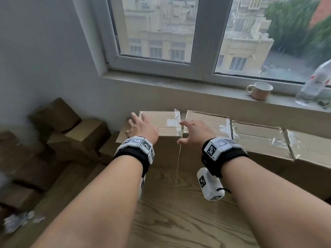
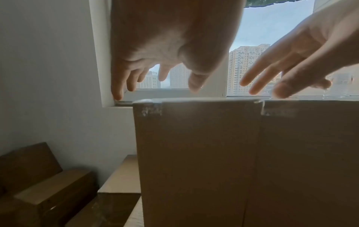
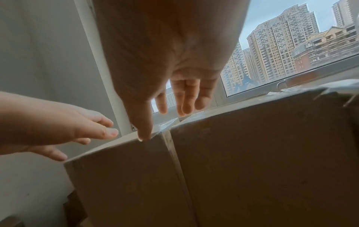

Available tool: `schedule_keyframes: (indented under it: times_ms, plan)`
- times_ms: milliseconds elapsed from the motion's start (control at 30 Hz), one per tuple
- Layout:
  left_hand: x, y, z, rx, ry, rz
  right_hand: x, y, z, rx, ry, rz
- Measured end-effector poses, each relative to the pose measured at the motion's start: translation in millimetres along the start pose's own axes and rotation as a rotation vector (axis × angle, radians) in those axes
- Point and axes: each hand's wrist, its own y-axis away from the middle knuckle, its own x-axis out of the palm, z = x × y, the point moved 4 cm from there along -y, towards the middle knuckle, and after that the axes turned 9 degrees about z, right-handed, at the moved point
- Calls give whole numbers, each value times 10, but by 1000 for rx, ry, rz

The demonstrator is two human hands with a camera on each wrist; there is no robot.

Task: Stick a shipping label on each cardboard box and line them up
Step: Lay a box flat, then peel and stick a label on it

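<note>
Several taped cardboard boxes stand in a row under the window sill. The leftmost box carries a small white label on its top. My left hand hovers over that box's left edge with its fingers spread and holds nothing. My right hand is spread over the seam between this box and the second box. In the right wrist view its thumb reaches the leftmost box's near top corner. In the left wrist view the fingers hang just above the box.
More row boxes continue to the right. A loose pile of brown boxes fills the left corner. A mug and a plastic bottle stand on the sill. Scraps of paper lie on the wooden floor.
</note>
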Motion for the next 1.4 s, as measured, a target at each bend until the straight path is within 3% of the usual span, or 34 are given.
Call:
schedule_keyframes:
  times_ms: [233,467,767,1000,1200,1400]
  plan:
    - [129,-101,104,-81,197,55,92,-23,99,16,19,19]
    - [119,-34,236,-122,409,5,130,36,271,36,33,-19]
    - [-229,239,597,-102,426,-214,28,276,515,-25,-85,-57]
    - [-410,589,770,-115,371,-213,-146,630,580,-81,-193,-56]
    - [-239,939,707,-138,175,58,-129,1009,453,-64,-223,77]
    - [43,1299,331,-93,143,183,-3,1481,-37,31,-310,163]
